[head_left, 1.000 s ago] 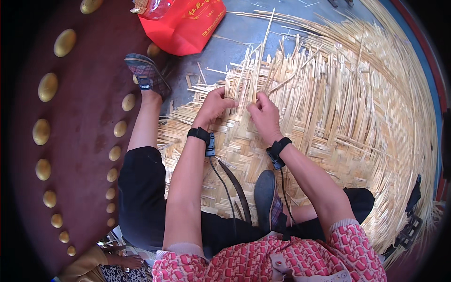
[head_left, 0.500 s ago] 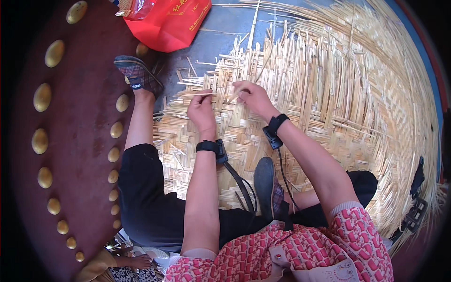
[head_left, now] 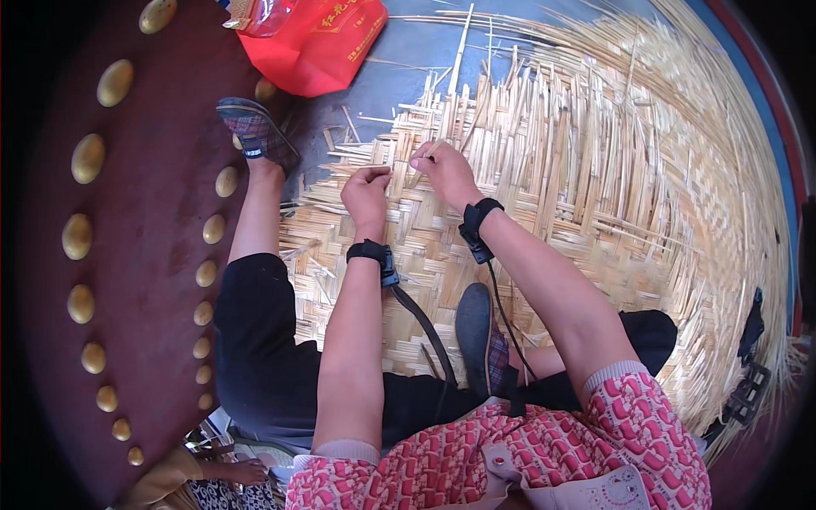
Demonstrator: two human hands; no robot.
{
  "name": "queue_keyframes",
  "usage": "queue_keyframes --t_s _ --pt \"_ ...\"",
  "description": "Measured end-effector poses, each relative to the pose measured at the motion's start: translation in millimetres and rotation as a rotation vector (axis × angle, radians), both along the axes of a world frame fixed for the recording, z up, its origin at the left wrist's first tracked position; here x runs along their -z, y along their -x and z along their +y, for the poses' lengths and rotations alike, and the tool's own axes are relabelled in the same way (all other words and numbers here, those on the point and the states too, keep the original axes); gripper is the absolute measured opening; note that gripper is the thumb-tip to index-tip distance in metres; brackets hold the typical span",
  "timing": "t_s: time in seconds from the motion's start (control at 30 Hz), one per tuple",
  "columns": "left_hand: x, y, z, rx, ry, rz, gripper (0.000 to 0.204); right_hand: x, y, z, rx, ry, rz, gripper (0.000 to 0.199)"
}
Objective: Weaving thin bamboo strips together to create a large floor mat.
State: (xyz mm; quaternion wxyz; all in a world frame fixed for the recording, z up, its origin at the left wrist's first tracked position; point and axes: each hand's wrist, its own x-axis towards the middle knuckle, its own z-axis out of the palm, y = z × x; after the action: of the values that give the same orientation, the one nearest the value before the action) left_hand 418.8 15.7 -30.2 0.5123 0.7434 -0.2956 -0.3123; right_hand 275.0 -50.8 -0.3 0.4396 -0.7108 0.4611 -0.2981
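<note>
Beneath both hands spreads a large woven mat (head_left: 416,246) of flat, straw-coloured reed strips, its far left edge ragged with loose ends. My left hand (head_left: 365,202) is closed in a pinch low over that edge, on a thin reed strip (head_left: 371,167) that lies across the weave. Just to its right, my right hand (head_left: 448,177) is also closed, thumb and fingers pinched around a short length of reed strip (head_left: 435,150). The fingertips of both hands nearly meet, and the far ends of the strips blend into the mat.
A red bag (head_left: 319,51) stands on the grey floor beyond the mat. Long loose reeds (head_left: 671,93) fan out along the far right. My outstretched left foot wears a plaid shoe (head_left: 255,132). Gold oval studs (head_left: 81,303) line the dark red surface at left. Another person's hand (head_left: 242,472) shows bottom left.
My right hand has moved slightly left, closer to my left hand, and its strip shows less. My left hand has stayed almost in place, still pinching.
</note>
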Motion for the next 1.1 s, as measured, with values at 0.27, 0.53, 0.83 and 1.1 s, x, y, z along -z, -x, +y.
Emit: queue_keyframes --t_s 0.27,0.53,0.83,1.1 --pt "22.2 -13.3 19.5 -0.176 0.09 0.067 0.014 -40.8 -9.5 31.1 0.249 -0.576 -0.654 0.012" --pt "-6.1 65.7 49.1 -0.449 0.329 0.072 0.015 -52.5 68.0 55.9 -0.227 -0.397 -0.024 0.012" --pt "-15.8 33.6 57.0 -0.144 0.197 0.004 0.017 -149.5 198.1 152.0 -0.612 0.162 0.663 0.027" --pt "9.9 -30.8 103.9 -0.352 0.063 0.006 0.017 -293.4 195.6 218.5 -0.313 0.316 -0.296 0.044"
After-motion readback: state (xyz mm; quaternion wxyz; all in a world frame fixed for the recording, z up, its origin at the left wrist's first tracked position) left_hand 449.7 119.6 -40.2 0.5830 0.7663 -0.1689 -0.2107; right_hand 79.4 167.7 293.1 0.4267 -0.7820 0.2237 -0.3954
